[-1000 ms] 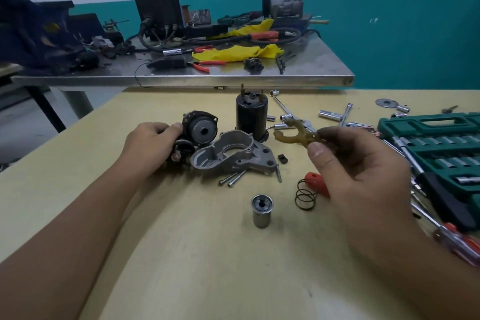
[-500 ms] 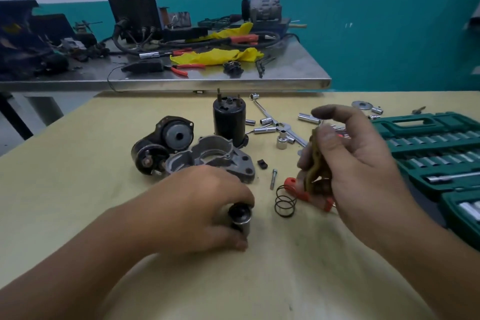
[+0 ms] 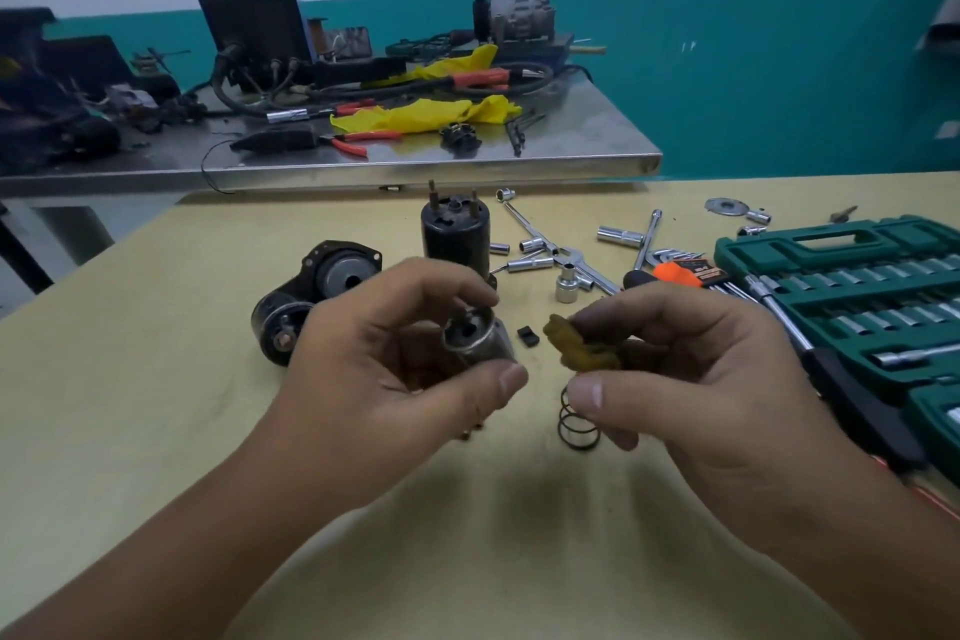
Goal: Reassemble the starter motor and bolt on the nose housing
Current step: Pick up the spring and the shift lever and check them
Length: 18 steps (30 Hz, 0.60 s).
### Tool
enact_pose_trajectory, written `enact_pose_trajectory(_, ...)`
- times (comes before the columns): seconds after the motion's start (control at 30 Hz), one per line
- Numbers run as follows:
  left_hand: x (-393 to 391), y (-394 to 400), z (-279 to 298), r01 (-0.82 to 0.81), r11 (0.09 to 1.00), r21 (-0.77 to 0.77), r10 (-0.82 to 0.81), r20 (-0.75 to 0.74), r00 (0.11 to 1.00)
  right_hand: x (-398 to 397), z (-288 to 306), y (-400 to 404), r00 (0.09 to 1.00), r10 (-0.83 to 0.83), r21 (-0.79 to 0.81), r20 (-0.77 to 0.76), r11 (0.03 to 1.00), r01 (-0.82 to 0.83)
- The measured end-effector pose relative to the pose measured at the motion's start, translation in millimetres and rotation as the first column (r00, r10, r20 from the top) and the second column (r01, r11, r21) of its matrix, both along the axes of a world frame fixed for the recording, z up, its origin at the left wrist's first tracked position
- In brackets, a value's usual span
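**Both hands raised, one part in each**

While both forearms reach in from the bottom corners of the head view, the hands meet above the middle of the yellow counter (image 3: 156, 431). The left hand (image 3: 395, 379) is turned palm-inward, its thumb and curled fingers gripping a small metal cylinder (image 3: 475, 340) whose open, dark end faces up and toward the camera. The right hand (image 3: 691, 369) sits just beside it, knuckles up, fingers curled over a brown shift fork (image 3: 576, 346) with the thumb extended underneath; fork and cylinder are close but apart.

On the counter below the right thumb lies a coil spring (image 3: 576, 426). Behind the left hand rest the black starter end section (image 3: 317, 296) and, upright, the black motor body (image 3: 454, 237). A small black block (image 3: 529, 335) lies between the two hands. Loose sockets (image 3: 566, 288) are scattered farther back, and an open green socket case (image 3: 852, 291) occupies the right edge.
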<state>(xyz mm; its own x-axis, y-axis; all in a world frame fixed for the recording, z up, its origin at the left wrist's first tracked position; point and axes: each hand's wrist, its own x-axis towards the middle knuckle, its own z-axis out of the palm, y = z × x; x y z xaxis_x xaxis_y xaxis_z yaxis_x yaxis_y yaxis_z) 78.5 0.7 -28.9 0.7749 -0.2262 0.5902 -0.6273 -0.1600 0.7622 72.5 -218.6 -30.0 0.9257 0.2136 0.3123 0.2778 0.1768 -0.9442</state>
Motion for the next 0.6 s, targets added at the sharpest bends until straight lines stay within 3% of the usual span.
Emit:
enact_pose_trajectory(0.17,-1,-3,1,-0.07,0.997,0.033,0.066,0.119,0.991,-8,-1,9,0.984,-0.068,-0.045,0.163,0.996,0.076)
enact_pose_trajectory(0.33,-6,-8,4,-0.124,0.992,0.037,0.116,0.156,0.981,-8,-1,10,0.975,-0.095,0.003,0.202,0.995,0.096)
enact_pose_trajectory(0.5,-8,-9,9,-0.19,0.967,0.17,0.135,0.288,0.948,-10,0,11,0.938,-0.145,-0.042,0.314,0.985,0.166)
enact_pose_trajectory(0.6,-10,-11,8,-0.194,0.973,0.125,0.152,0.283,0.947,-9,0,11,0.904,-0.179,-0.069,0.389,0.973,0.222)
